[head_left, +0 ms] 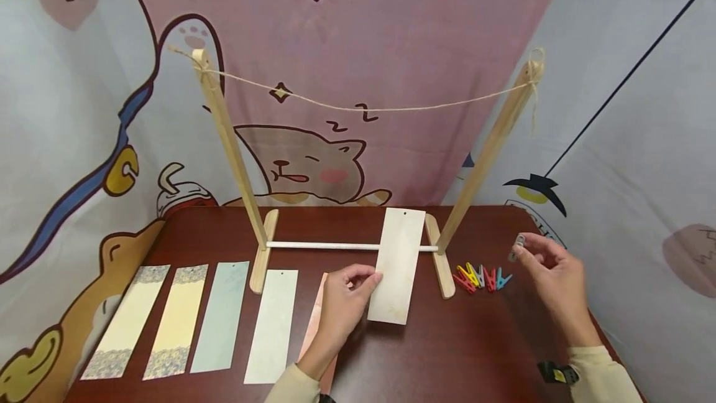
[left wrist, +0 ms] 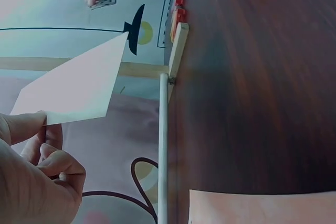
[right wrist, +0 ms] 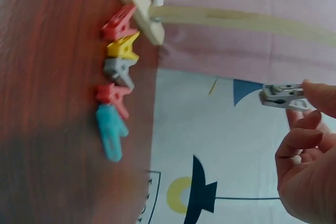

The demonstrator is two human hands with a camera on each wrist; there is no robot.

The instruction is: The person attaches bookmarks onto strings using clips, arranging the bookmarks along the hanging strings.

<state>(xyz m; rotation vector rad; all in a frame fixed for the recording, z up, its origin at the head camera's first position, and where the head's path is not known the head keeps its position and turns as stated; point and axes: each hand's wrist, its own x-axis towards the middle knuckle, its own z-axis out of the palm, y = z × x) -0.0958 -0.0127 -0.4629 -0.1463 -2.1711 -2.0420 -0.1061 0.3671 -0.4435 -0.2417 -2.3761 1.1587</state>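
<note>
Between thumb and fingers, my left hand (head_left: pixel 348 297) pinches the left edge of a cream paper strip (head_left: pixel 398 266) with a small hole near its top. The left wrist view shows this strip (left wrist: pixel 79 85) raised above the table and tilted. My right hand (head_left: pixel 554 272) holds a small grey clothespin (right wrist: pixel 283 96) by one end, up off the table at the right. Below and left of that hand lie several coloured clothespins (head_left: pixel 482 277) in red, yellow, grey and blue. Twine (head_left: pixel 386 109) sags between the two posts of a wooden stand (head_left: pixel 235 154) and carries nothing.
Along the left of the dark table (head_left: pixel 425 359) lie several paper strips, among them a pale green one (head_left: pixel 220 319) and a white one (head_left: pixel 271 328). A pinkish strip (head_left: pixel 313 322) is partly hidden under my left arm. A white rod (head_left: pixel 324 245) joins the stand's feet.
</note>
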